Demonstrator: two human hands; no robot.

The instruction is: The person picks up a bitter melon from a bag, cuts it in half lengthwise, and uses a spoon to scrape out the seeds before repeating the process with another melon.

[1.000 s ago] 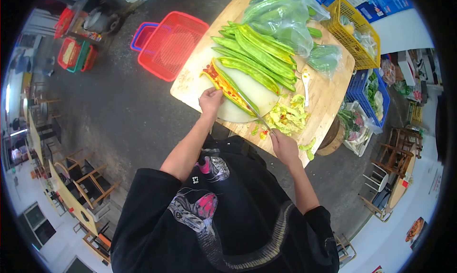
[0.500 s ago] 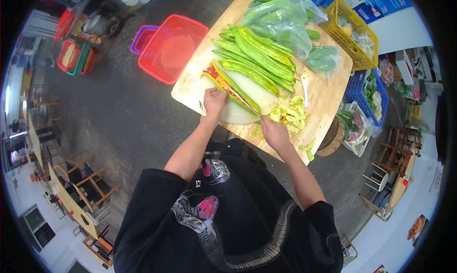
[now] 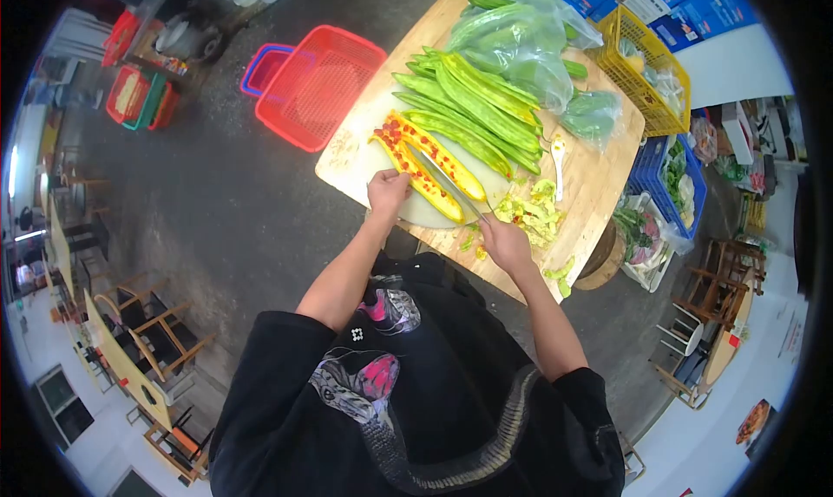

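A split bitter melon (image 3: 423,182) lies spread on the white cutting board (image 3: 423,217), its yellow inside dotted with red seeds. My left hand (image 3: 388,190) is closed at the edge of the nearer half, fingertips pinching it. In my right hand (image 3: 506,242) is a knife (image 3: 453,187), its blade lying between the two halves. Beyond them several whole green bitter melons (image 3: 473,98) are piled side by side. Pale scraps and peelings (image 3: 531,215) lie to the right of the board, below a white peeler-like tool (image 3: 558,163).
Plastic bags of green vegetables (image 3: 521,50) sit at the far end of the wooden table (image 3: 599,193). A red basket (image 3: 319,85) stands off its left side. Along the right are a yellow crate (image 3: 646,68), a blue crate (image 3: 659,180) and a round wooden block (image 3: 603,267).
The melon has opened out: its two halves have parted and now show the seeded insides face up. The knife lies lower between them. Both hands have barely moved.
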